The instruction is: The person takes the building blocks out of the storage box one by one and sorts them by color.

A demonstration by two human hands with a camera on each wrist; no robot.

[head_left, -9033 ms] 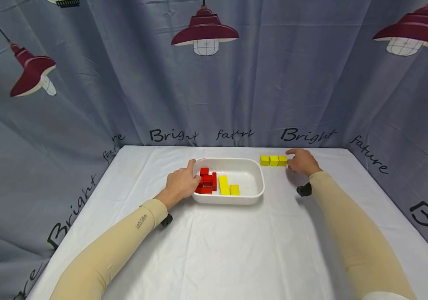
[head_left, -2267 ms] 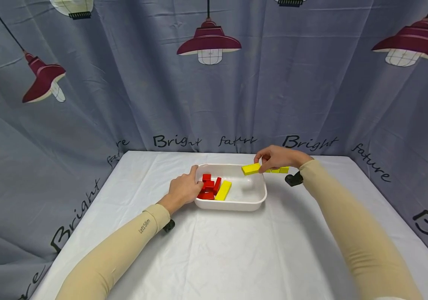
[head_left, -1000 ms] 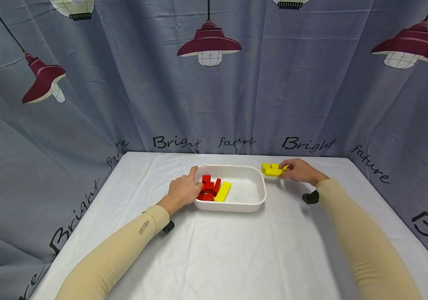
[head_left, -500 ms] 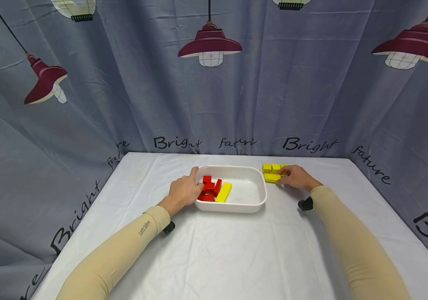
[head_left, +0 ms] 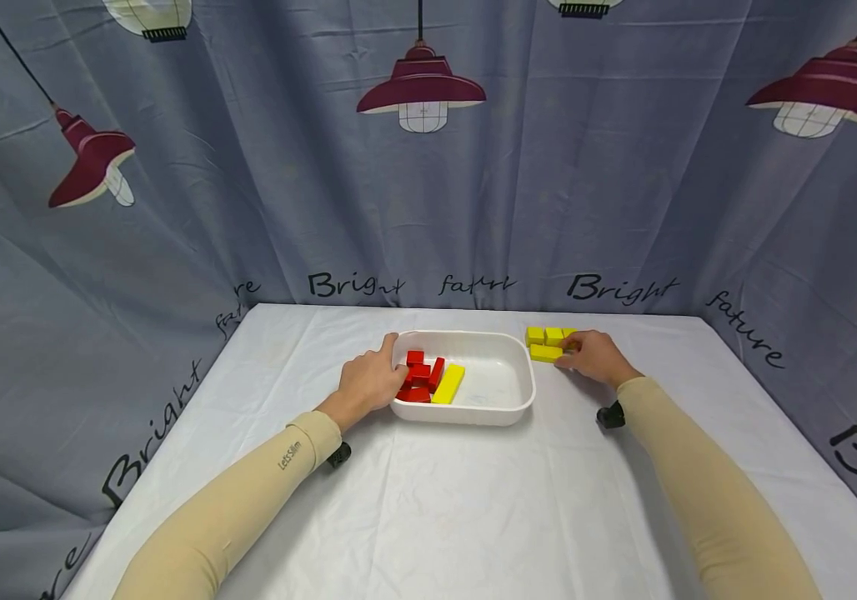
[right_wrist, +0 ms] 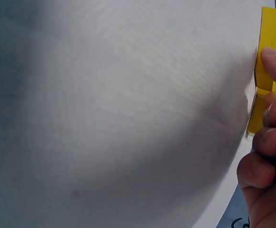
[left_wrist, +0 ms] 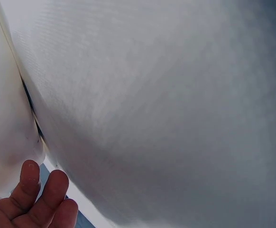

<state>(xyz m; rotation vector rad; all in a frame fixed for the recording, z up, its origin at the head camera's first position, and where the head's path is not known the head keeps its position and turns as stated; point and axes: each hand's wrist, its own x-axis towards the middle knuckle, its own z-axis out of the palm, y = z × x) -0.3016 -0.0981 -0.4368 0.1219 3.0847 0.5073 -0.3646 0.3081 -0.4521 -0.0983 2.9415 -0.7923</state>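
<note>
In the head view my left hand (head_left: 371,379) grips the left end of a white tray (head_left: 499,415), thumb over the rim. Its curled fingers show against the tray's outer wall (left_wrist: 10,109) in the left wrist view. Inside the tray, several red blocks (head_left: 418,375) lie at the left, beside a long yellow block (head_left: 448,384). To the right of the tray my right hand (head_left: 595,357) pinches a short yellow block (head_left: 545,353), which lies in front of a row of yellow blocks (head_left: 553,335). The right wrist view has the thumb on the yellow block (right_wrist: 267,33).
A white cloth covers the table (head_left: 458,508). Behind it hangs a grey-blue curtain (head_left: 586,192) printed with lamps and lettering. The row of yellow blocks sits near the table's back edge, close to the tray's right end.
The short yellow block has left the tray, carried by my right hand to the front of the yellow row. The long yellow block and a red one inside now lie slanted. My left hand stays.
</note>
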